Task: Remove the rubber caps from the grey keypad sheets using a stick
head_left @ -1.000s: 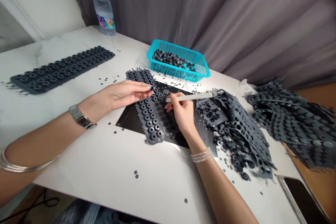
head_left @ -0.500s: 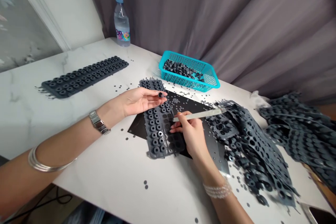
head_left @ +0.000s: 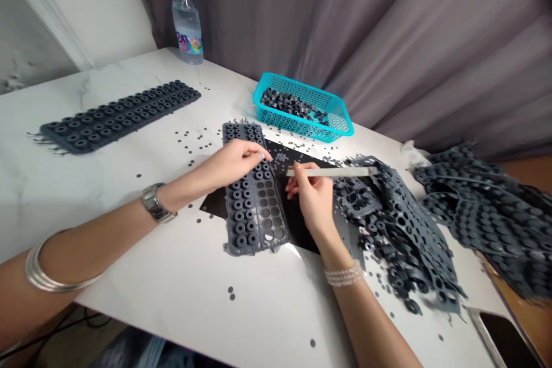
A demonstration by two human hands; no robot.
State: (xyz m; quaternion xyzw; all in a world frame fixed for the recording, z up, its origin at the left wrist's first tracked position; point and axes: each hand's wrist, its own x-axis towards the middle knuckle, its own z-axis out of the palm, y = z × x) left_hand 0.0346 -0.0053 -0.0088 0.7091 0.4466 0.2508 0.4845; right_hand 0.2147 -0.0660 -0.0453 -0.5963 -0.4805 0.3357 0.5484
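Observation:
On the table lies a dark grey rubber sheet (head_left: 245, 207) moulded with rows of round, ring-like parts. Its lower right section shows bare round holes. My left hand (head_left: 237, 160) is over the upper part of this sheet, thumb and forefinger pinched at its right side. Whatever is between those fingertips is hidden. Just right of the sheet, my right hand (head_left: 314, 192) is closed around a pale flat stick-like tool (head_left: 345, 172), which points out to the right. Beneath the sheet and my right hand is a black flat mat (head_left: 302, 230), with small grey discs scattered on it.
A turquoise basket (head_left: 297, 121) of small black rubber parts stands behind. Another moulded sheet (head_left: 121, 118) lies left, near a water bottle (head_left: 188, 23). To the right are loose rings (head_left: 403, 270), punched sheets (head_left: 414, 218), a further pile (head_left: 487, 207) and a phone (head_left: 502, 333).
My left hand has turned palm down onto the sheet; the small black ring it held is out of sight. My right hand has moved off the sheet, uncovering the holes. The view has shifted slightly.

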